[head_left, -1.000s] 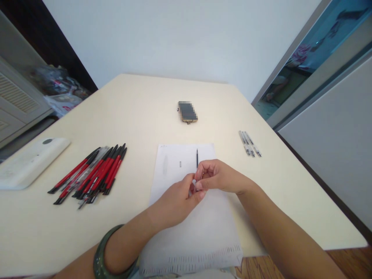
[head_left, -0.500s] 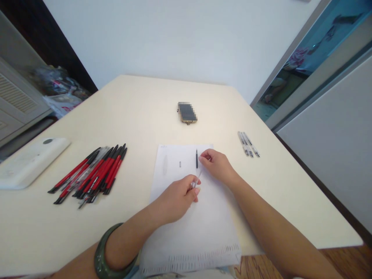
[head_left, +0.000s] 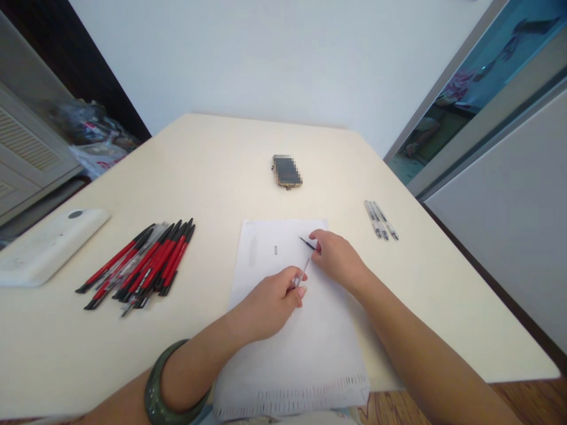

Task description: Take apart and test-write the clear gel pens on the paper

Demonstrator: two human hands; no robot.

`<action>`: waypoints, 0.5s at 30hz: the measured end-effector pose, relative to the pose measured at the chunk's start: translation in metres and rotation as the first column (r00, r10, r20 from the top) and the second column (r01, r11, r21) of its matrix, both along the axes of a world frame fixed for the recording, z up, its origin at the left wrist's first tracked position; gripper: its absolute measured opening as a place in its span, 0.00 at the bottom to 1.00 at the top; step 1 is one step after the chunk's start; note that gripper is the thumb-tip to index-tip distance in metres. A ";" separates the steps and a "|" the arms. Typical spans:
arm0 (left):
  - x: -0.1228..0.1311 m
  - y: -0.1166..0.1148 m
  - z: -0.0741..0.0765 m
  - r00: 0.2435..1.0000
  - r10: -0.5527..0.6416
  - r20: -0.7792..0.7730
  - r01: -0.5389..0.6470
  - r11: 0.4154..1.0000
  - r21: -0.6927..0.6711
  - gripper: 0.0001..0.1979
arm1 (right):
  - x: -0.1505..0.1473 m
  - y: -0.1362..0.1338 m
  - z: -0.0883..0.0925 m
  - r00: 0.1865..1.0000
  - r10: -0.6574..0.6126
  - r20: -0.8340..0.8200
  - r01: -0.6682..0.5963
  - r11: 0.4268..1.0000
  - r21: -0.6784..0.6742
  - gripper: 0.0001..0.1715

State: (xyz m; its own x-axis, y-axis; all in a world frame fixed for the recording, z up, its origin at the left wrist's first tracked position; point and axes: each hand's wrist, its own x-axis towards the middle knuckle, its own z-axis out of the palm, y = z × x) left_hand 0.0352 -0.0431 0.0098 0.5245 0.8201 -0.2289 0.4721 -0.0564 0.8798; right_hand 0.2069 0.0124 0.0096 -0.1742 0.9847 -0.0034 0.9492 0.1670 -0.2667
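My left hand [head_left: 270, 301] is closed on a clear pen barrel [head_left: 302, 274], which points up and to the right over a white sheet of paper [head_left: 292, 336]. My right hand [head_left: 335, 258] pinches the end of a thin black refill [head_left: 306, 241] just beyond the barrel's tip. A green bangle [head_left: 156, 386] sits on my left wrist. Both hands hover low over the sheet, a few centimetres apart.
A pile of several red and black pens [head_left: 142, 262] lies on the cream table [head_left: 221, 165] to the left. Three clear pens [head_left: 381, 219] lie at the right. A phone [head_left: 287, 170] lies further back, and a white flat device [head_left: 42, 248] at the far left.
My hands were joined over the sheet. The right hand then reached forward to the black refill lying on the paper and has picked it up, tilting it towards the barrel.
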 end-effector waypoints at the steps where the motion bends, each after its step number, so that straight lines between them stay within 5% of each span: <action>1: 0.000 0.000 -0.001 1.000 0.001 0.001 -0.001 1.000 -0.003 0.12 | 0.000 0.000 0.000 1.000 0.007 0.013 -0.007 1.000 0.004 0.20; 7: -0.001 0.000 -0.001 1.000 0.005 0.003 -0.005 1.000 -0.018 0.13 | 0.004 0.001 -0.001 0.999 0.044 0.019 -0.045 0.999 0.022 0.16; 11: -0.001 0.000 0.000 1.000 0.009 0.004 -0.009 0.999 -0.032 0.14 | 0.009 0.003 0.003 0.988 0.006 -0.157 0.005 0.997 0.071 0.11; 13: -0.001 0.000 0.000 1.000 0.007 0.004 -0.006 0.999 -0.045 0.14 | 0.010 0.004 0.006 0.912 -0.027 -0.410 0.070 0.994 0.089 0.08; 15: -0.001 0.000 0.000 1.000 0.005 0.005 -0.005 0.999 -0.050 0.14 | 0.010 0.005 0.011 0.709 -0.040 -0.704 0.092 0.995 0.037 0.06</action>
State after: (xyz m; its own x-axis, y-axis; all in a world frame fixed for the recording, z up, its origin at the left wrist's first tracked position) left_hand 0.0341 -0.0431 0.0097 0.5219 0.8102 -0.2667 0.4673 -0.0101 0.8840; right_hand 0.2173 0.0170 0.0202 -0.0351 0.9871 0.1563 0.5014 0.1526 -0.8516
